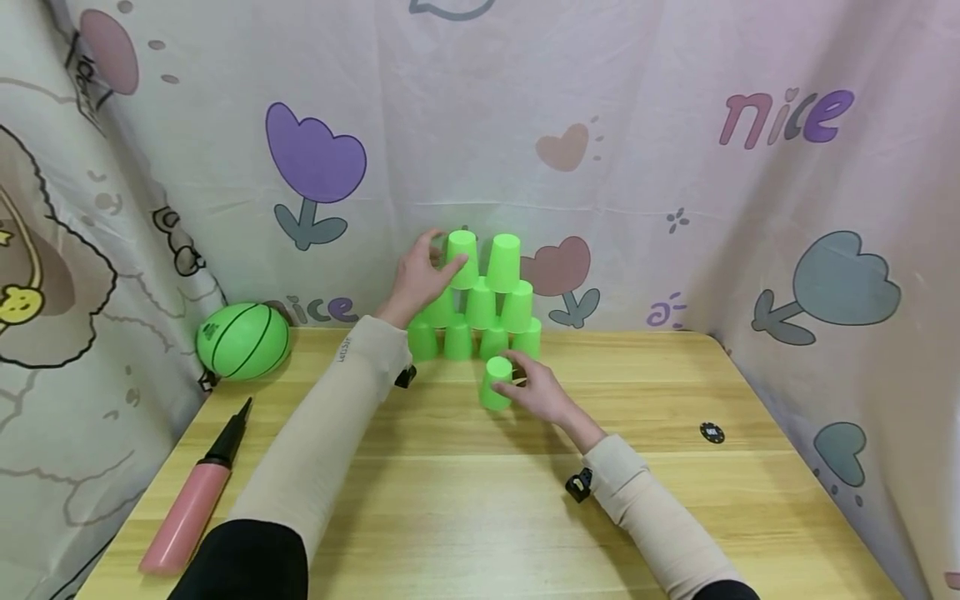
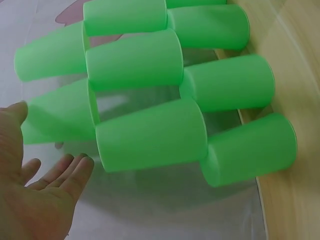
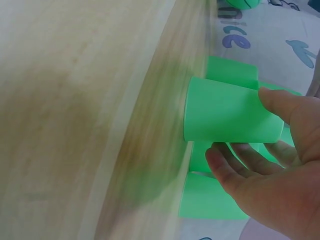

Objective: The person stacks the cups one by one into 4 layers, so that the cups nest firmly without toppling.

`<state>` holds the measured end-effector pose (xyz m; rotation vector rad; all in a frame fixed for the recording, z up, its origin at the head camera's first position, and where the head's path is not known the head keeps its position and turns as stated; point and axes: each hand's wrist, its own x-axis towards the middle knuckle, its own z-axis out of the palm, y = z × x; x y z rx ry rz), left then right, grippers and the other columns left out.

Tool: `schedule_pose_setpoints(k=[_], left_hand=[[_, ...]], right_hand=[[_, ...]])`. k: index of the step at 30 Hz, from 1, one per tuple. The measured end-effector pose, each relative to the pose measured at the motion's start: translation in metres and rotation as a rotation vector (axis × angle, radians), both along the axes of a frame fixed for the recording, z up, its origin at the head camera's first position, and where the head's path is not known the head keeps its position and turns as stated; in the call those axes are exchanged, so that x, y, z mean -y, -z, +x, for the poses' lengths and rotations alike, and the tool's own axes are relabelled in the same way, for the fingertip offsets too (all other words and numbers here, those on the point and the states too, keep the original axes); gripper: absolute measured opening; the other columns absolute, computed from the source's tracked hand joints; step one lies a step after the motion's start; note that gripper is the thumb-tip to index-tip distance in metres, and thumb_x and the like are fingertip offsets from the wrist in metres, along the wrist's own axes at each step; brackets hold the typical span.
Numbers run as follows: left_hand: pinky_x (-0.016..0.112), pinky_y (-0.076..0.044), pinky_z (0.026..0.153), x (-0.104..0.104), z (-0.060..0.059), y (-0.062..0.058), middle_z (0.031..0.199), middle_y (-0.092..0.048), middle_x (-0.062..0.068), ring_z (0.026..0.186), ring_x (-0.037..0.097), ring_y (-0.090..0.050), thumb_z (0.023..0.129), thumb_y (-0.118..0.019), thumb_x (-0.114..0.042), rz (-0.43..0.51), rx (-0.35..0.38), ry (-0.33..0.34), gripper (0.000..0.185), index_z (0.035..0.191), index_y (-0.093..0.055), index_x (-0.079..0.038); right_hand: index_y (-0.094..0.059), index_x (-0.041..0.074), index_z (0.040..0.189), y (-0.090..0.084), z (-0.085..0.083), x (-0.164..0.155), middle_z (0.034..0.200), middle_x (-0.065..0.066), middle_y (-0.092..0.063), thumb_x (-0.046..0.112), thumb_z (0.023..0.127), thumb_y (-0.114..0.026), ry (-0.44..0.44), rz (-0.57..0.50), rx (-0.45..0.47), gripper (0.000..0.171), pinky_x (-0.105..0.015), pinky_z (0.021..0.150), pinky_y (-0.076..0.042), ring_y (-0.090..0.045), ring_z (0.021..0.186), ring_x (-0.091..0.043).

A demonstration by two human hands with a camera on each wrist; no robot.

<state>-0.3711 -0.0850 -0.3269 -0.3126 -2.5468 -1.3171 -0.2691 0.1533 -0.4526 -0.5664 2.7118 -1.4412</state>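
Observation:
Green plastic cups stand upside down in a stacked pyramid at the back of the table: several in the bottom row (image 1: 457,342), three in the middle row (image 1: 481,307) and two on top. My left hand (image 1: 420,279) is around the top left cup (image 1: 462,246), its thumb in front. In the left wrist view its fingers are spread and relaxed beside that cup (image 2: 60,115). Just in front of the pyramid, my right hand (image 1: 540,392) holds a separate upside-down cup (image 1: 495,375) between thumb and fingers; the right wrist view shows this cup (image 3: 230,110) from the side.
A green ball (image 1: 243,342) sits at the table's back left corner. Nearer lies a pink hand pump (image 1: 187,517) with a black nozzle. A black round chip (image 1: 712,432) lies at the right. Patterned cloth (image 1: 465,125) hangs right behind the pyramid.

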Motion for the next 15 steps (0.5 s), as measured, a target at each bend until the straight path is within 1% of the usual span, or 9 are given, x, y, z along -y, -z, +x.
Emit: schedule_pose_setpoints(k=[4,7,9,11,15], left_hand=[[0.055,-0.053,0.111,0.013,0.001,0.004,0.145,-0.060,0.026,0.133,0.040,-0.061,0.103,-0.064,-0.051,0.047,0.018,-0.024,0.072,0.161,-0.037,-0.016],[0.055,-0.052,0.113,0.025,0.002,0.013,0.144,-0.059,0.028,0.132,0.042,-0.061,0.105,-0.062,-0.046,0.083,0.023,-0.045,0.068,0.159,-0.040,-0.013],[0.056,-0.051,0.114,0.035,0.004,0.022,0.143,-0.059,0.029,0.132,0.043,-0.061,0.105,-0.062,-0.041,0.094,0.025,-0.051,0.065,0.158,-0.042,-0.009],[0.056,-0.050,0.113,0.045,0.007,0.033,0.142,-0.059,0.029,0.131,0.043,-0.060,0.106,-0.062,-0.038,0.084,0.031,-0.051,0.061,0.156,-0.044,-0.007],[0.058,-0.051,0.112,0.064,0.011,0.057,0.140,-0.061,0.030,0.129,0.045,-0.060,0.107,-0.060,-0.033,0.016,0.041,-0.028,0.057,0.152,-0.048,-0.002]], right_hand=[[-0.049,-0.003,0.151,-0.001,0.000,-0.001,0.131,-0.022,-0.067,0.014,0.097,-0.076,-0.006,0.003,0.003,0.063,-0.044,0.100,-0.061,-0.067,0.119,-0.038],[-0.049,-0.002,0.151,-0.002,0.001,-0.001,0.132,-0.022,-0.066,0.014,0.097,-0.077,-0.005,0.007,0.012,0.063,-0.046,0.101,-0.060,-0.067,0.120,-0.038],[-0.049,-0.002,0.150,-0.003,0.001,0.000,0.132,-0.022,-0.066,0.014,0.097,-0.077,-0.002,0.010,0.014,0.062,-0.046,0.101,-0.060,-0.067,0.120,-0.038],[-0.050,-0.002,0.150,-0.003,0.001,0.000,0.132,-0.021,-0.066,0.014,0.097,-0.077,0.000,0.009,0.019,0.062,-0.046,0.101,-0.060,-0.067,0.120,-0.037],[-0.050,-0.001,0.150,-0.003,0.001,0.000,0.133,-0.020,-0.066,0.014,0.096,-0.077,0.004,0.013,0.025,0.062,-0.045,0.101,-0.060,-0.067,0.120,-0.036]])
